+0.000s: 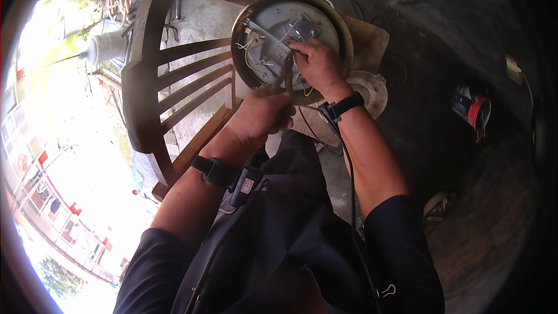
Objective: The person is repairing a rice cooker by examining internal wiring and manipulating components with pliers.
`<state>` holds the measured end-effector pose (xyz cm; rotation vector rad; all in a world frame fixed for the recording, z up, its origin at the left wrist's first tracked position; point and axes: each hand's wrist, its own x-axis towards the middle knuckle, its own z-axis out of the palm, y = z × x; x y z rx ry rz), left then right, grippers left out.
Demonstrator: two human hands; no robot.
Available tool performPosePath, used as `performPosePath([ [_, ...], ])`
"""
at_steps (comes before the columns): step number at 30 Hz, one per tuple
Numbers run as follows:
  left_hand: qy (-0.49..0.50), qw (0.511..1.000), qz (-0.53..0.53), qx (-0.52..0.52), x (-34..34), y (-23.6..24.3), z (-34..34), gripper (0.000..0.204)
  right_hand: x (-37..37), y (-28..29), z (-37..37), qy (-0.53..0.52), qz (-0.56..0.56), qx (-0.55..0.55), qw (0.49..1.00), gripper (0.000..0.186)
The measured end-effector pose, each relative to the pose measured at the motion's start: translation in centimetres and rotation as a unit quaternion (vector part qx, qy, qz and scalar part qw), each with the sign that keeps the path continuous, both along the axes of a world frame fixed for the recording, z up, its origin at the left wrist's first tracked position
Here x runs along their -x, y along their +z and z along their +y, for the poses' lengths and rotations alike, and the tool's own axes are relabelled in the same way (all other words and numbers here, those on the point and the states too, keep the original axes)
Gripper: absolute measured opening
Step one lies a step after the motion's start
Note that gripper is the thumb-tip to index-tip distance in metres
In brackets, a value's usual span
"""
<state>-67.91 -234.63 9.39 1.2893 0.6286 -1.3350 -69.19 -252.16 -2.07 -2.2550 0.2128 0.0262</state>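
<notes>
In front of me is a round metal appliance body (272, 16) with its inside exposed. A metal strip, a small square bracket (303, 27) and loose white wires (250, 52) show in it. My left hand (264, 115) is closed round the handles of dark pliers (283, 74), whose tip points into the appliance. My right hand (317, 65) reaches in from the right, thumb and fingers pinched together beside the plier tip, near the bracket. Whatever it pinches is hidden by the fingers. A yellow-green wire (308, 91) shows below the right hand.
A wooden slatted chair or frame (145, 70) stands close on the left. Beneath the appliance are a brown board (369, 40) and a pale round part (372, 94). A dark and red container (472, 107) lies on the floor at right. A black cable (351, 180) runs along my right arm.
</notes>
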Motion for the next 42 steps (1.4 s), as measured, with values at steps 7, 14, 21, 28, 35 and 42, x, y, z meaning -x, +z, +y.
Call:
performPosePath([
  [7, -0.289, 0.858, -0.425, -0.003, 1.0, -3.0, 2.9, 0.019, 0.1, -0.3, 0.8, -0.031, -0.048, -0.001, 0.998, 0.018],
  [14, -0.490, 0.732, -0.389, -0.270, -0.2, 0.0, 1.6, 0.027, 0.3, -0.1, 0.8, -0.036, -0.029, -0.021, 0.999, 0.018],
  [21, -0.452, 0.727, -0.468, -0.217, 1.0, 0.5, 3.2, 0.025, 0.6, -0.4, 0.8, -0.040, -0.030, -0.036, 0.998, 0.018],
  [28, -0.240, 0.950, -0.185, -0.080, 0.7, 0.0, 3.2, 0.034, 0.8, -0.6, 0.7, -0.060, -0.006, -0.088, 0.994, 0.016],
  [35, -0.192, 0.974, -0.102, -0.070, 0.9, -0.4, 3.3, 0.035, 0.8, -0.3, 1.1, -0.061, -0.019, -0.073, 0.995, 0.013],
  [42, -0.180, 0.976, -0.102, -0.069, 0.9, -0.2, 3.2, 0.035, 0.6, 0.3, 1.5, -0.055, -0.077, -0.013, 0.995, 0.012],
])
